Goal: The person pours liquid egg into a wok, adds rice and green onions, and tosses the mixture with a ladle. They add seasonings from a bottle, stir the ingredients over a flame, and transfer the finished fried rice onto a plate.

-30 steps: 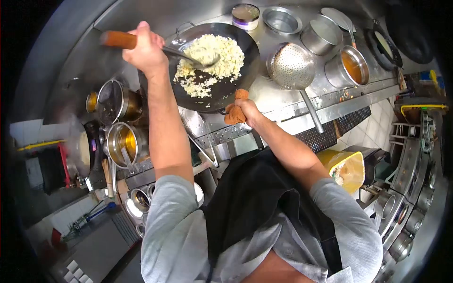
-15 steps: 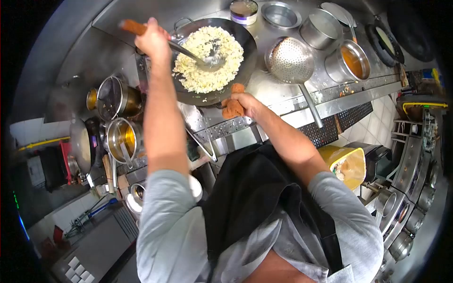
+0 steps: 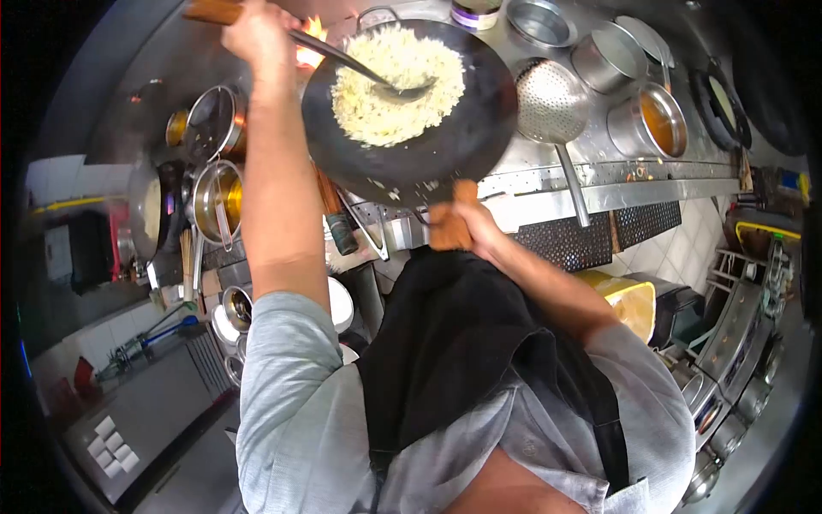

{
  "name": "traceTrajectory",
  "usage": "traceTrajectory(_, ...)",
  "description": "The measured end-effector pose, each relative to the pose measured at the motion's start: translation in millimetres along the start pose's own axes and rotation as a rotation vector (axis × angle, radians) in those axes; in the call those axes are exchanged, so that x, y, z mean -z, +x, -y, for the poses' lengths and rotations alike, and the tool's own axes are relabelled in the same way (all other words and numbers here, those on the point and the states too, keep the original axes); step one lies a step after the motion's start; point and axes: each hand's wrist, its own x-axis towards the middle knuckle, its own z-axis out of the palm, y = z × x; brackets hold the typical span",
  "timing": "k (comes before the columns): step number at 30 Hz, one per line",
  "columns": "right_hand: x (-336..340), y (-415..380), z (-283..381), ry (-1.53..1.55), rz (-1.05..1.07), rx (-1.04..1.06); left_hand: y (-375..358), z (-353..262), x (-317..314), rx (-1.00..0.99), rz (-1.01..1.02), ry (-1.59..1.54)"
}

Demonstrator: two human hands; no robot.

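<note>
My left hand (image 3: 259, 36) is wrapped round the wooden handle of a long metal ladle (image 3: 342, 58), whose bowl rests in pale rice (image 3: 385, 120). The rice is heaped toward the far left side of a large black wok (image 3: 488, 103). With my right hand (image 3: 478, 224) I grip an orange-brown cloth (image 3: 451, 230) at the wok's near handle, which the cloth partly covers. The wok looks tilted, and an orange flame (image 3: 312, 43) shows beyond its left edge.
On the steel counter to the right lie a perforated skimmer (image 3: 552, 103), a pot of orange liquid (image 3: 659, 124) and another metal pot (image 3: 612, 58). Behind stands a tin (image 3: 476, 12). Pots with strainers (image 3: 221, 201) stand left; a yellow bin (image 3: 632, 310) is below right.
The wok has shifted right and nearer my body, with my right hand and cloth. My left hand has moved up and left with the ladle. A flame now shows at the wok's left.
</note>
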Motion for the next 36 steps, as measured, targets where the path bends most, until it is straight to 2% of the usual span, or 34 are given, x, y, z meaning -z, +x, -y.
traceTrajectory(1, 17, -10, -10, 0.037, 0.050, -0.012, 3, -13, 7, -0.065, 0.130, -0.144)
traceTrajectory(4, 6, -12, 1, 0.065, -0.018, 0.027, -28, -51, 26, -0.154, 0.343, -0.125)
traceTrajectory(5, -5, 7, 15, 0.064, -0.027, -0.044, -49, -46, 21, -0.224, 0.265, -0.061)
traceTrajectory(6, -10, 39, 23, 0.087, 0.052, -0.034, -75, -34, 13, -0.288, 0.189, 0.008)
traceTrajectory(7, -25, 57, 30, 0.073, -0.001, -0.021, -77, -5, 3, -0.158, -0.038, 0.201)
traceTrajectory(8, -37, 64, 34, 0.057, -0.047, -0.004, -64, 26, 10, -0.140, -0.055, 0.225)
traceTrajectory(10, -16, 41, 20, 0.046, -0.015, -0.006, -21, 66, 28, -0.264, -0.041, 0.077)
traceTrajectory(12, 20, 8, -6, -0.018, 0.002, 0.026, -41, 0, 15, -0.152, 0.020, -0.211)
traceTrajectory(13, 25, -15, -11, -0.029, -0.002, 0.027, -30, -17, 25, -0.214, 0.153, -0.195)
traceTrajectory(14, 42, -11, -19, -0.050, 0.011, 0.039, -42, -45, 23, -0.153, 0.155, -0.185)
traceTrajectory(16, 11, -30, 10, 0.011, 0.026, -0.006, -49, -57, 44, -0.187, 0.383, -0.222)
traceTrajectory(18, -7, 24, 32, 0.046, 0.007, -0.039, -77, -26, 44, -0.601, 0.423, 0.182)
traceTrajectory(19, -28, 34, 42, 0.037, -0.045, -0.028, -108, -13, 12, -0.362, 0.056, 0.250)
traceTrajectory(20, -46, 38, 53, 0.025, -0.091, -0.019, -91, 22, 12, -0.083, -0.013, 0.191)
traceTrajectory(21, -23, 60, 37, -0.049, -0.029, 0.021, -66, 56, 23, -0.249, 0.079, 0.092)
traceTrajectory(22, -14, 50, 33, -0.049, -0.021, 0.028, -46, 72, 31, -0.420, 0.174, -0.011)
traceTrajectory(24, 13, 6, 10, -0.082, -0.074, 0.025, -45, 19, 24, -0.312, 0.131, 0.015)
traceTrajectory(26, 61, -3, -17, -0.021, 0.033, -0.005, -39, -34, 33, -0.230, 0.260, -0.039)
traceTrajectory(27, 56, -11, -16, 0.005, -0.014, 0.024, -36, -51, 42, -0.185, 0.356, -0.078)
traceTrajectory(28, 42, -14, -4, 0.012, -0.019, 0.024, -54, -67, 39, -0.156, 0.369, -0.079)
traceTrajectory(30, 8, 5, 25, 0.030, -0.025, -0.030, -78, -50, 39, -0.210, 0.422, -0.025)
traceTrajectory(32, -2, 71, 32, -0.036, -0.067, -0.064, -98, 11, 12, -0.307, 0.155, 0.115)
traceTrajectory(33, -10, 75, 33, 0.033, -0.026, -0.058, -77, 44, 18, -0.274, 0.181, 0.046)
traceTrajectory(34, -9, 63, 32, 0.037, -0.020, -0.050, -61, 53, 19, -0.298, 0.145, 0.129)
traceTrajectory(36, 8, 14, 14, -0.060, -0.001, 0.012, -30, 37, 25, -0.322, 0.172, 0.054)
